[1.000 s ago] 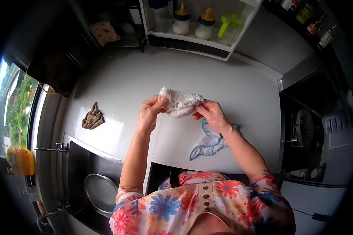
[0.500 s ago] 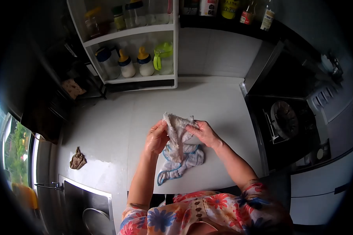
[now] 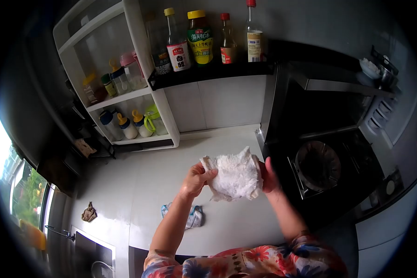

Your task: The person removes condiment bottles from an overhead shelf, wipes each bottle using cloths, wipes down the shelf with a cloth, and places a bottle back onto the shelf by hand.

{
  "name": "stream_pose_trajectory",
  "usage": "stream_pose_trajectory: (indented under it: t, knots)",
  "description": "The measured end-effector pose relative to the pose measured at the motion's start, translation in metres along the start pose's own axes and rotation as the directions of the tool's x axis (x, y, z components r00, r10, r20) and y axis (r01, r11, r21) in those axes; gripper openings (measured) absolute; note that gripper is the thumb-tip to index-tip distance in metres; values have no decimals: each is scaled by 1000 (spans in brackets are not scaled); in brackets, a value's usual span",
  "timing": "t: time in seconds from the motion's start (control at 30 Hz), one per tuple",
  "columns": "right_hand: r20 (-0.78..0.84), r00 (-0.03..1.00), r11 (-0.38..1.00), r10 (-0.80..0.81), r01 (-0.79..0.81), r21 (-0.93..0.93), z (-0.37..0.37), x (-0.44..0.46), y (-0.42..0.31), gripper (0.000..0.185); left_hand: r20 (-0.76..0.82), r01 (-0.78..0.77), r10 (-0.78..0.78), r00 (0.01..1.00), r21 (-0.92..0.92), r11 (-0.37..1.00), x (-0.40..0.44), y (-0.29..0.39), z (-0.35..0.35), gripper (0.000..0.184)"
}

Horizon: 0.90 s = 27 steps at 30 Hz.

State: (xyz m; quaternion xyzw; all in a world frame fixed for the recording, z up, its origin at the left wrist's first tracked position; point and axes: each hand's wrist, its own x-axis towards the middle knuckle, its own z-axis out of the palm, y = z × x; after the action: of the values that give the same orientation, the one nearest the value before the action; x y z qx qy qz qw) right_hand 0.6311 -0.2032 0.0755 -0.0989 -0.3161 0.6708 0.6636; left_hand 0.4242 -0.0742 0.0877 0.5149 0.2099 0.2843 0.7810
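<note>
A white fluffy cloth (image 3: 234, 176) is spread between my hands above the counter. My left hand (image 3: 195, 180) pinches its left edge between thumb and fingers. At the right edge is my right hand (image 3: 269, 176), thumb raised, its fingers mostly hidden behind the cloth. A white cloth with blue trim (image 3: 195, 217) lies on the counter (image 3: 148, 185) below, partly covered by my left forearm. Farther left, a crumpled brown cloth (image 3: 89, 212) rests on the counter.
A white shelf (image 3: 173, 125) with bottles and jars stands at the back left. Sauce bottles (image 3: 200, 39) line a black rack (image 3: 213, 74). The stove with a round burner (image 3: 317, 165) is on the right. A sink (image 3: 93, 248) and faucet (image 3: 60, 231) are at the lower left.
The view has swung right toward the stove and sauce rack. The white cloth, bunched and then hanging folded earlier, is now opened out, and my right hand has shifted behind its right edge.
</note>
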Motion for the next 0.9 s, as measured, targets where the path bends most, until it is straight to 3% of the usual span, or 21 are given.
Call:
stream_pose_trajectory:
  t: [0.03,0.1,0.13,0.17,0.2,0.23,0.27,0.33,0.37,0.4,0.43,0.47,0.5,0.57,0.63,0.73,0.83,0.9]
  knots:
    - [31,999,986,30,-35,164,-18,4,5,69,46,1,-5,999,89,996,10,1,12,24]
    - [-292,955,996,-43,20,-81,-33,-3,28,68,13,-20,15,1000,473,881,39,-2,31,29]
    - [-226,958,877,-175,48,-478,-33,2,39,52,28,-35,22,999,744,667,50,9,42,35]
    - [-41,981,211,-192,0,-977,-34,1,39,47,40,-112,132,990,790,603,57,22,49,36]
    - [88,994,-604,-68,29,-796,-5,-3,26,42,62,-181,233,970,827,532,65,36,59,38]
    - [156,988,-891,16,85,-447,-2,-6,20,38,98,-246,327,940,859,449,76,52,70,41]
    - [221,970,-995,100,104,-4,0,-8,14,34,104,-326,424,900,806,494,88,77,81,44]
    - [483,867,-991,121,74,115,-17,-14,3,29,77,-477,630,773,726,496,121,135,108,49]
    - [483,858,-983,174,123,135,-20,-16,2,25,121,-559,737,665,736,383,140,159,123,50]
    - [483,845,-973,227,172,156,-22,-19,3,21,62,-522,700,711,714,466,156,180,143,54]
    - [484,830,-960,277,217,178,-25,-22,5,17,127,-542,736,665,760,359,190,194,146,53]
    - [484,824,-955,295,233,185,-29,-27,9,14,100,-466,720,687,820,332,206,206,165,52]
    - [485,817,-949,313,250,191,-34,-32,13,12,30,-283,650,760,915,288,226,217,178,50]
    - [491,830,-963,266,208,169,-36,-43,19,11,126,-419,748,651,882,217,267,211,188,51]
    - [498,843,-978,202,149,145,-27,-51,14,10,-61,-241,748,661,927,289,285,206,206,67]
    - [547,823,-984,154,77,162,-25,-62,11,13,-200,-140,748,633,920,365,303,201,220,81]
    - [507,851,-983,138,57,172,-36,-74,17,20,-282,-77,735,617,908,413,313,199,225,82]
    - [520,849,-956,90,-73,284,-51,-76,29,23,-327,-47,703,631,889,456,318,197,225,82]
